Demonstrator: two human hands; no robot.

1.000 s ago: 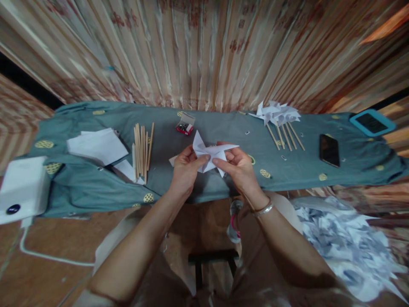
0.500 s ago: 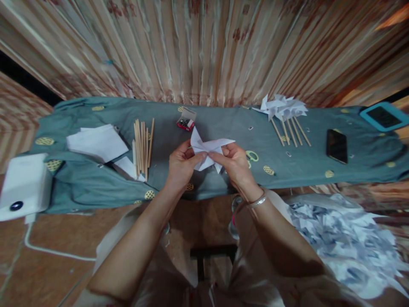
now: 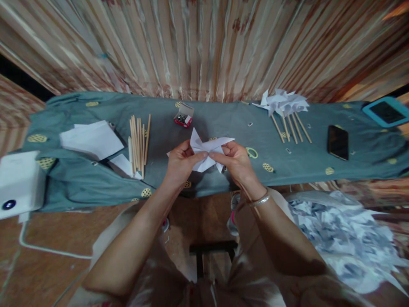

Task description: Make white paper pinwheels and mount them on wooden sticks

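A white paper pinwheel (image 3: 208,147) is held between both hands above the middle of the cloth-covered table. My left hand (image 3: 181,163) grips its left side, with the thumb near the centre. On the right side, my right hand (image 3: 234,163) pinches it, its thumb also close to the centre. Beyond the pinwheel lies an open red box (image 3: 183,116) of small metal pieces. Green scissor handles (image 3: 252,152) show just right of my right hand; the rest of the scissors is hidden.
Wooden sticks (image 3: 139,143) and white paper sheets (image 3: 92,140) lie left. Pinwheels on sticks (image 3: 284,104), a phone (image 3: 338,142) and a blue-framed device (image 3: 387,111) are right. A white box (image 3: 21,183) sits far left; a paper pile (image 3: 348,238) is lower right.
The view has shifted slightly, so the table items sit a little differently in the picture. Both hands keep hold of the pinwheel in nearly the same pose.
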